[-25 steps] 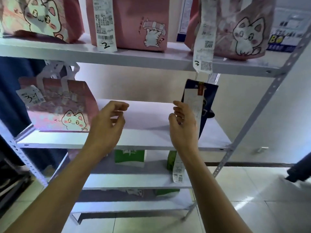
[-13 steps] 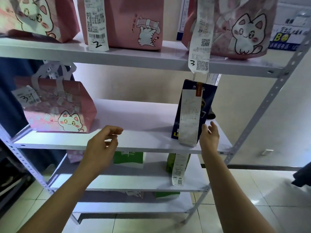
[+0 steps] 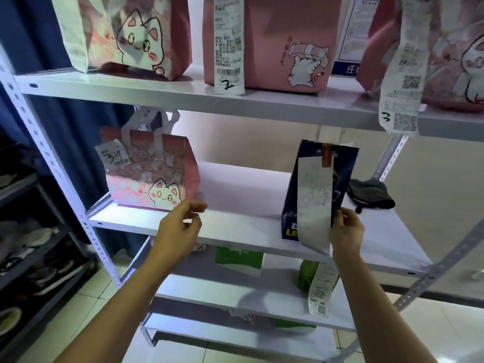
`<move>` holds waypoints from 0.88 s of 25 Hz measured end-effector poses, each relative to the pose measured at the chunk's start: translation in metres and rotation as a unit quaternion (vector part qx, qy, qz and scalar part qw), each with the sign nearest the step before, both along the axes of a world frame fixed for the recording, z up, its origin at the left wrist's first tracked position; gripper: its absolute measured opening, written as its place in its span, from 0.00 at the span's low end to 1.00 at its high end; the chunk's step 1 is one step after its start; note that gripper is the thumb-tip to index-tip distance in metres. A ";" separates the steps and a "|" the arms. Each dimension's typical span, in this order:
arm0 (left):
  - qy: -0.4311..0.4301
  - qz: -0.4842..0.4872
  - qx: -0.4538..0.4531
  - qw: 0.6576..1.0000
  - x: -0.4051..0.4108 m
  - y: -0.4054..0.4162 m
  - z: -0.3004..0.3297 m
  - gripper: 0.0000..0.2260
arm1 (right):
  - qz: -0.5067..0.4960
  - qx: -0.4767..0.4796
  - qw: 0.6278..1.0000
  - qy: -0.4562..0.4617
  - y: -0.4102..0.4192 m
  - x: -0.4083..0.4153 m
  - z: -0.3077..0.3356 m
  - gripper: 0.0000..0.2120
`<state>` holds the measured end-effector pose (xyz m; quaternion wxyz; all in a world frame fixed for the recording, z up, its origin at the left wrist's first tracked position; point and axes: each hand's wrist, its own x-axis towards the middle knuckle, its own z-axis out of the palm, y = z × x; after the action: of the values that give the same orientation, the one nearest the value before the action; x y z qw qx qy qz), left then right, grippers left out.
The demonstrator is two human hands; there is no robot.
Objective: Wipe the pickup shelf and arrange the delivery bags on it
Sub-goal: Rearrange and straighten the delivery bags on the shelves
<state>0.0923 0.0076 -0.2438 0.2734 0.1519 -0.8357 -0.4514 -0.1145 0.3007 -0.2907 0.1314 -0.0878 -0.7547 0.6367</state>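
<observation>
Sliding up along the navy bag (image 3: 318,189), my right hand (image 3: 345,231) is now pinching the lower edge of its receipt (image 3: 314,205), while my left hand (image 3: 180,226) is drifting toward the pink cat bag (image 3: 152,174).

Standing tall on the right of the middle shelf (image 3: 235,226), the navy bag is lying just ahead of my right hand, which is nearer; my left is hanging loosely curled, gripping nothing, just beside the pink bag's corner. Behind the navy bag a dark cloth (image 3: 372,195) is lying half hidden, and I am finding the receipt's print too blurred to read.
</observation>
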 end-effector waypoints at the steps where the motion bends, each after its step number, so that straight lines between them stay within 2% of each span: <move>1: -0.001 0.002 0.004 1.000 0.000 -0.012 -0.002 0.13 | 0.007 0.011 1.000 0.002 -0.012 0.004 0.000 0.07; 9: 0.022 0.082 0.031 0.996 -0.009 -0.136 -0.012 0.14 | 0.015 0.053 0.998 -0.026 -0.092 0.036 0.011 0.13; 14: 0.028 0.204 0.076 0.976 -0.025 -0.216 -0.016 0.22 | -0.030 0.051 0.998 -0.022 -0.109 0.040 0.005 0.11; 17: -0.014 0.221 0.106 0.969 -0.037 -0.254 -0.027 0.26 | -0.059 0.041 0.997 -0.019 -0.111 0.045 0.000 0.09; 18: -0.028 0.215 0.126 0.968 -0.042 -0.265 -0.031 0.25 | -0.073 0.040 0.996 -0.019 -0.112 0.047 -0.001 0.09; 20: -0.036 0.197 0.157 0.967 -0.052 -0.278 -0.037 0.10 | -0.089 0.031 0.995 -0.022 -0.110 0.052 0.002 0.08; 21: -0.030 0.182 0.163 0.969 -0.058 -0.280 -0.041 0.07 | -0.094 0.027 0.995 -0.024 -0.108 0.054 0.004 0.08; 22: -0.022 0.168 0.165 0.972 -0.063 -0.282 -0.046 0.09 | -0.100 0.025 0.994 -0.026 -0.104 0.054 0.005 0.08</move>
<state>0.0293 -0.2745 -0.2899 0.2984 0.3432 -0.7176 -0.5275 -0.0601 0.1962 -0.2862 0.1767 -0.1762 -0.7613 0.5985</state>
